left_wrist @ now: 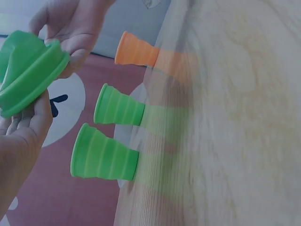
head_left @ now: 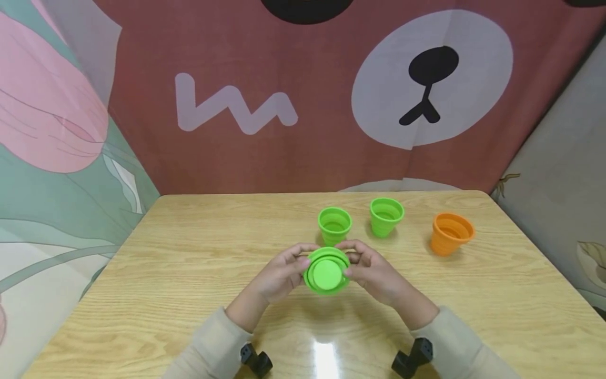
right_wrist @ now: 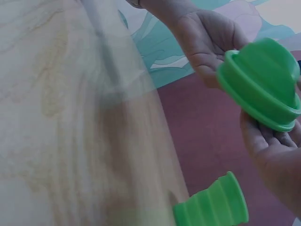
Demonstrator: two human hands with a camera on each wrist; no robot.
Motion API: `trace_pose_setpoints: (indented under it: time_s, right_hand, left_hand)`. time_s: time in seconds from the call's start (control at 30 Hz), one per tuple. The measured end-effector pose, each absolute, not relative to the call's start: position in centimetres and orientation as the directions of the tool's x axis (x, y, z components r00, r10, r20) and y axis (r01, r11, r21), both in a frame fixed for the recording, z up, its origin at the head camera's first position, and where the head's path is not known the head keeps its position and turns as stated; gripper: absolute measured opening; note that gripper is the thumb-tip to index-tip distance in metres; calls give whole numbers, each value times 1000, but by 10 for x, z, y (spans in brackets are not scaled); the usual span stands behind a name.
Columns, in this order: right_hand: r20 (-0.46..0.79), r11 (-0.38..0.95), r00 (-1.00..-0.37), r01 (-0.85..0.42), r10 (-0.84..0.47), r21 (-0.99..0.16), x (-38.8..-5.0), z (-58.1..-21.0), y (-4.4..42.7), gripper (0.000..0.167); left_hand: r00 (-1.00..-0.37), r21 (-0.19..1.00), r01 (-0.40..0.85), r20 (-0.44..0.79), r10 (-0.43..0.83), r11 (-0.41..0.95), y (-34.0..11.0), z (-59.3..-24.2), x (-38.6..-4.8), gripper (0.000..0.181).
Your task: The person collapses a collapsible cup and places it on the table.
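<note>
Both hands hold a green collapsible cup [head_left: 327, 275] above the table, its round base facing the head camera. My left hand [head_left: 283, 275] pinches the cup's left rim between thumb and fingers. On the opposite side my right hand [head_left: 376, 272] grips the right rim in the same way. In the left wrist view the cup [left_wrist: 35, 70] looks partly folded, with its rings uneven and its middle bulging out. The right wrist view shows the cup [right_wrist: 263, 82] tilted, fingers under its rim.
Just beyond the hands a green cup [head_left: 335, 225] stands upright and expanded. Another green cup [head_left: 385, 217] is to its right, and an orange cup [head_left: 451, 233] stands farther right. All are on the wooden table [head_left: 189, 252], which meets a printed curtain [head_left: 265, 163] at the back.
</note>
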State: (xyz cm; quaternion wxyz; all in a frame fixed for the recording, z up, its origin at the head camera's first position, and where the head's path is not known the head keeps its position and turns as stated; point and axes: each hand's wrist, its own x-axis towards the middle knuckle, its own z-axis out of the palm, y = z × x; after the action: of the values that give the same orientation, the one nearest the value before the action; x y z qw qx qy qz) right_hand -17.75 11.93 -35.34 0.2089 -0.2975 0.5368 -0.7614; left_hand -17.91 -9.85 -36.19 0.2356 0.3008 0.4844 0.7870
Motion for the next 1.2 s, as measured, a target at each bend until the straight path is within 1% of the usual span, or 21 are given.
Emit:
trace_pose_setpoints:
  time_s: [0.13, 0.27, 0.43, 0.67, 0.97, 1.2]
  right_hand:
    - [295, -421, -684, 21, -668, -907, -176, -356, 119, 43]
    - [337, -459, -669, 7, -663, -888, -176, -357, 118, 43]
    - [352, -468, -673, -11, -650, -884, -176, -357, 116, 42]
    - [332, -437, -694, -28, -639, -899, -177, -358, 116, 42]
    - [282, -366, -722, -43, -632, -930, -177, -357, 117, 42]
    - [294, -347, -723, -79, -625, -934, -176, -356, 116, 44]
  left_hand:
    - [-713, 863, -119, 271, 647, -492, -99, -362, -178, 27]
    - [-714, 838, -138, 285, 640, -528, -100, -362, -176, 30]
    - [-756, 830, -139, 264, 599, -541, -98, -361, -175, 25]
    - [-796, 833, -108, 254, 550, -542, -98, -364, -176, 26]
    - [-829, 869, -92, 203, 520, -486, -101, -363, -175, 30]
    - [-856, 896, -107, 137, 498, -431, -103, -360, -174, 29]
